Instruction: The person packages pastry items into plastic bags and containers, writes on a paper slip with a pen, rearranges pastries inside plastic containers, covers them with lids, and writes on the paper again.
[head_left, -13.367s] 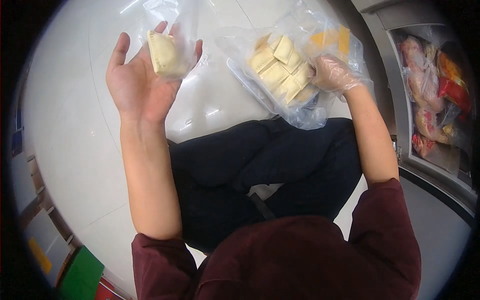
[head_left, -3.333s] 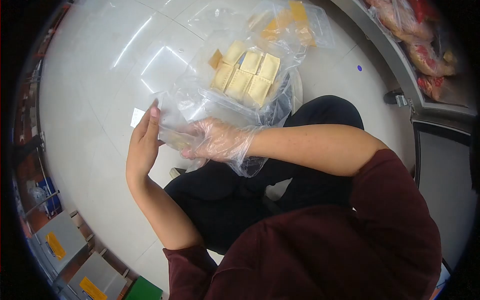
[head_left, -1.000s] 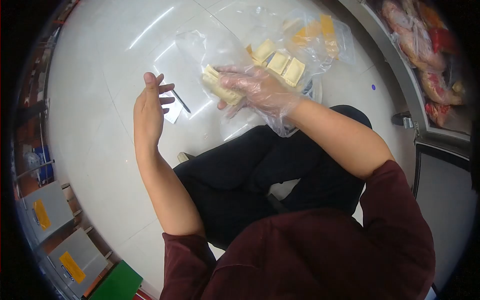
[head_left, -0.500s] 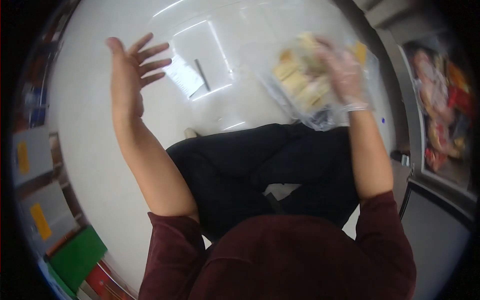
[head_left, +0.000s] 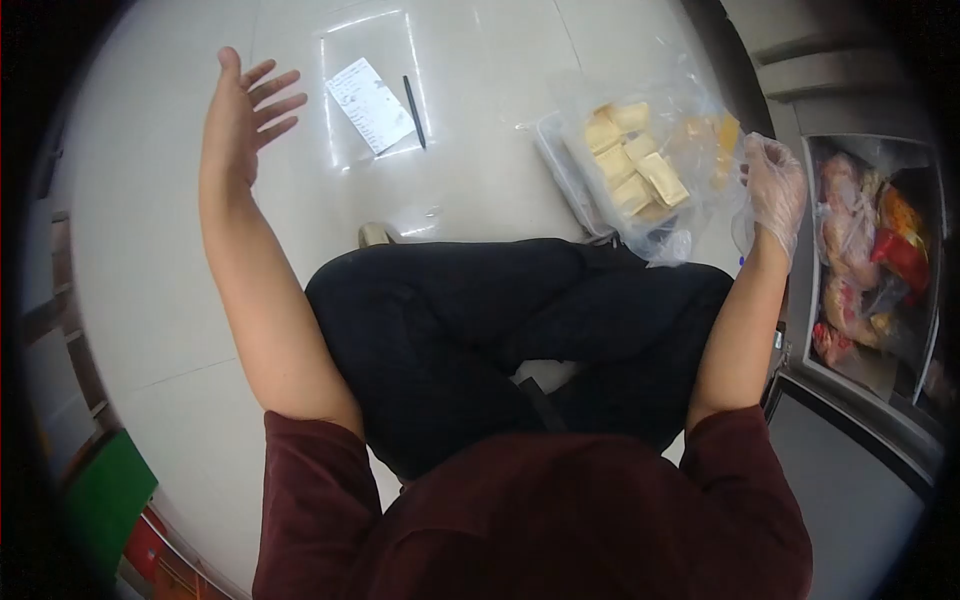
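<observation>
My left hand [head_left: 237, 125] is raised above the floor at the left, bare, with fingers spread and nothing in it. My right hand [head_left: 774, 190] wears a thin clear plastic glove. Its fingers are curled at the right edge of a clear plastic bag [head_left: 690, 95] and seem to pinch the film; the exact contact is hard to see. Several pale yellow blocks of food [head_left: 632, 160] sit together in the bag, above a clear plastic tray [head_left: 566, 175]. What the blocks are, I cannot tell.
A written sheet of paper [head_left: 370, 105] and a black pen [head_left: 414, 112] lie on the tiled floor. At the right is an open freezer drawer [head_left: 812, 250] with bagged meat [head_left: 848, 230]. A green box [head_left: 110, 495] stands at lower left.
My right hand has moved right, off the yellow blocks to the bag's edge. The blocks now show uncovered. My left hand has shifted slightly left, still spread.
</observation>
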